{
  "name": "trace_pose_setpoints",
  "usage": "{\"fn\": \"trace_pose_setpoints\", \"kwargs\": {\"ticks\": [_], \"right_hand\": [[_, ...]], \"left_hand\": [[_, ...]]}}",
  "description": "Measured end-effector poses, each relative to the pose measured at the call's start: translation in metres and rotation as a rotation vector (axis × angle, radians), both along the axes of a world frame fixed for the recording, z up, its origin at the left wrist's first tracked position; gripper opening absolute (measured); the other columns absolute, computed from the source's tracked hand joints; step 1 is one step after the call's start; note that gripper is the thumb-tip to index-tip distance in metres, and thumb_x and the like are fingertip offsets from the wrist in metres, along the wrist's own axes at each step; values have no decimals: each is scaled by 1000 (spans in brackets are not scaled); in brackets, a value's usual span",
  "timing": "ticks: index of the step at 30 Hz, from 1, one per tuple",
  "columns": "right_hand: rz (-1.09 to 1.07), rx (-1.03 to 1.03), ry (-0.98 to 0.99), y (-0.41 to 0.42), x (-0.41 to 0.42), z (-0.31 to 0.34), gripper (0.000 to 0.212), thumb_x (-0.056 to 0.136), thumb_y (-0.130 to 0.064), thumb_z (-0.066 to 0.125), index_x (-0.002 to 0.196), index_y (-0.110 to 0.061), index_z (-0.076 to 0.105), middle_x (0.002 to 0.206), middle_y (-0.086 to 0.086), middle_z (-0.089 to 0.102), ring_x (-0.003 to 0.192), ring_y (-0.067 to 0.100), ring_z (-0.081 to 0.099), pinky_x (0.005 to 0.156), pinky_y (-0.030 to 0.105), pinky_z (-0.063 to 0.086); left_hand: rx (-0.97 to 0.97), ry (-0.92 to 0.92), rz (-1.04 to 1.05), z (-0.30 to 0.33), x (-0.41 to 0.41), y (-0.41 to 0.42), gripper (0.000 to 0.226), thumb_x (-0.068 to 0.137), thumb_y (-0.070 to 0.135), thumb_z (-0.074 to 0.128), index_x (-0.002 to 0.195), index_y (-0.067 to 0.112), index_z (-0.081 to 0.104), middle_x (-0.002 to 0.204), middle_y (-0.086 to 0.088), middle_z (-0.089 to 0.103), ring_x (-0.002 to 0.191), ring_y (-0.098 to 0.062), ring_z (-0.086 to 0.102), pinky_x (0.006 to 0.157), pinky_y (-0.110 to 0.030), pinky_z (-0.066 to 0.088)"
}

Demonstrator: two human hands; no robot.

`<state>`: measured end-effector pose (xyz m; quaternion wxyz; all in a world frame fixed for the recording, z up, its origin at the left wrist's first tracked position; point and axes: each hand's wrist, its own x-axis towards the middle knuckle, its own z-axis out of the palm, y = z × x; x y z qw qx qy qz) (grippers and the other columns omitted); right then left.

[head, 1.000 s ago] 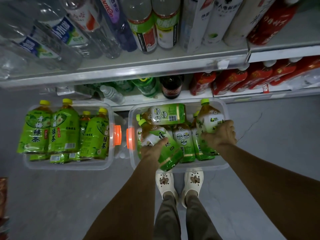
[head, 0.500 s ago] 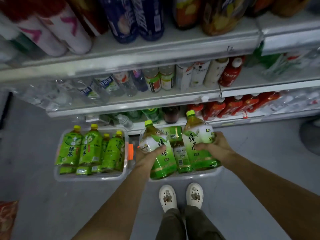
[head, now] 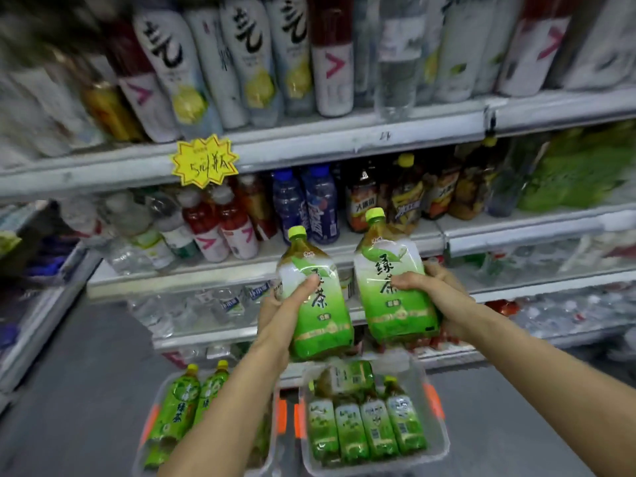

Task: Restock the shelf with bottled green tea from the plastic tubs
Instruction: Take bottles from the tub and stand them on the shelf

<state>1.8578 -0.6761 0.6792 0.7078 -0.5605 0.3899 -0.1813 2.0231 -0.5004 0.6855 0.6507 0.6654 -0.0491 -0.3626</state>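
A second ago both bottles sat low in the right tub with our fingers just closing on them; now we have lifted them clear and hold them at chest height, facing the shelves. The pick is done, we judge, and the placing step is in hand, though we cannot yet tell which shelf row is meant to take them.

On the floor at the left, the left tub point(head: 151, 438) is clear, thin-walled plastic with an orange latch, and it holds green tea bottles lying with yellow caps toward the shelf. Our left hand point(head: 287, 306) wraps around the left bottle point(head: 315, 304), thumb across the front of the label, fingers behind. The bottle is squarish and soft-shouldered, with a lime screw cap, amber tea showing at the neck and a glossy shrink sleeve fading from white to green. Just beside it, and apart, the right bottle point(head: 392, 287) is the same make, tilted slightly, and our right hand point(head: 435, 297) grips it from the right side with the thumb on the label. Below them the right tub point(head: 440, 442) keeps a row of tea bottles lying label-up, with one more laid across the top.

Behind, the white shelves point(head: 309, 142) carry other drinks, with a yellow starburst price tag point(head: 204, 160) clipped to the edge.
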Motion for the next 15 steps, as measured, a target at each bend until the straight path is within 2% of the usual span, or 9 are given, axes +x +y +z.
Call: {"fn": "trace_pose_setpoints", "kwargs": {"ticks": [4,6,8,11,15], "right_hand": [[3,-112,-122,-2,8,60,92,36,-34,87,119,-8,57,98,13,75,83,30,74,66,38,58],[-9,-174,-169,-4,11,88,86,35,-33,85,112,-8,59,95,13,75,79,29,74,66,39,58],[-18,-215,-222,-9,15,113,81,38,-29,85,111,-7,60,95,15,74,79,30,73,71,44,59],[-3,-249,-310,-20,18,152,68,48,-19,81,112,-5,60,94,14,74,76,27,73,65,38,58],[25,-310,-394,-37,22,204,82,38,-29,79,114,-5,60,97,17,73,80,31,71,68,42,59]], "left_hand": [[-136,-121,-5,57,13,-3,33,77,30,83,102,22,63,78,3,78,73,-17,76,70,-37,62],[-204,-166,-13,86,17,-5,25,80,26,80,97,21,63,72,5,77,65,-13,75,62,-33,62],[-263,-201,-41,114,17,-7,38,72,30,82,104,17,66,81,-3,79,72,-21,76,64,-38,63],[-330,-267,-82,150,23,-15,62,60,39,83,113,11,68,94,-11,78,85,-30,76,76,-47,62],[-396,-346,-101,191,29,-34,67,59,41,87,116,12,67,98,-11,78,90,-34,75,86,-55,59]]}}
